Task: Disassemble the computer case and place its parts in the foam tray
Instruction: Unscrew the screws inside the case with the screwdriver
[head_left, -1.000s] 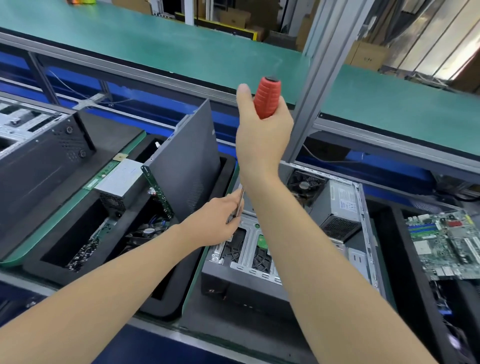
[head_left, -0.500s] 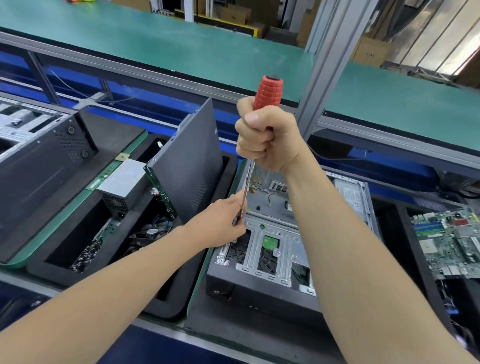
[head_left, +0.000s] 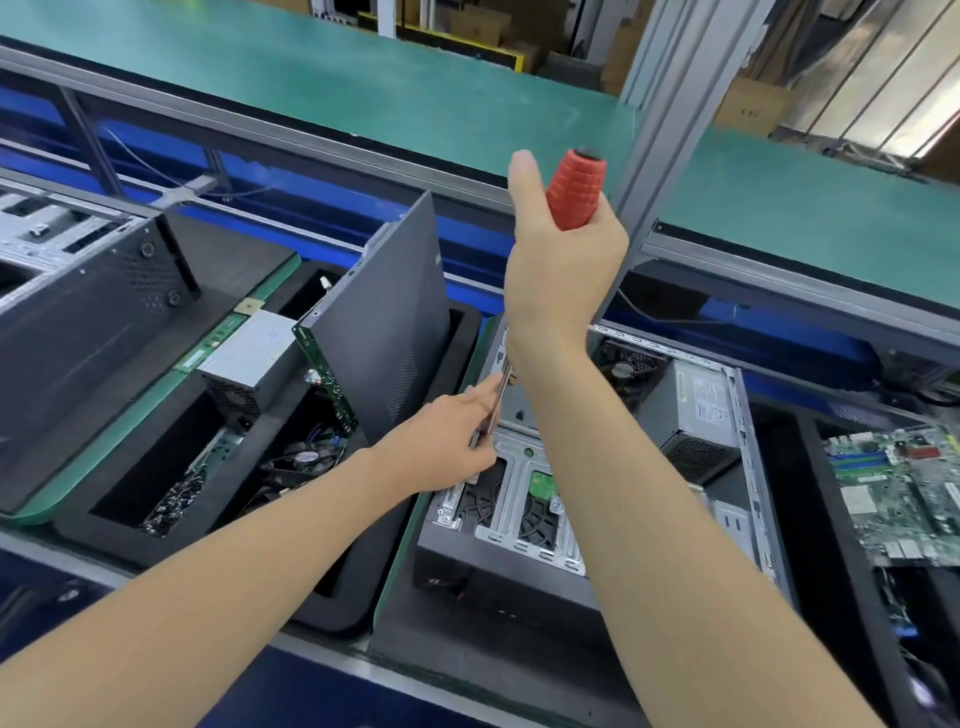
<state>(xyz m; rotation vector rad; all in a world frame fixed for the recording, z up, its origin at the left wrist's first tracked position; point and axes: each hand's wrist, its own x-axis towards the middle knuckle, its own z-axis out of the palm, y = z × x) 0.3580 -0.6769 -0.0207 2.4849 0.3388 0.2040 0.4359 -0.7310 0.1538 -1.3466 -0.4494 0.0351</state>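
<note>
Computer case (head_left: 613, 467) lies on its side with the open face up, its long axis running away from the viewer, its left edge just beside the foam tray (head_left: 332, 597) and a second tray wall near on the right. Right hand (head_left: 563, 270) is clenched around the red handle of a screwdriver (head_left: 574, 192), held near upright with the shaft pointing down into the case. Left hand (head_left: 441, 447) pinches the shaft low down, near the case's left wall; open room lies above the hands only.
</note>
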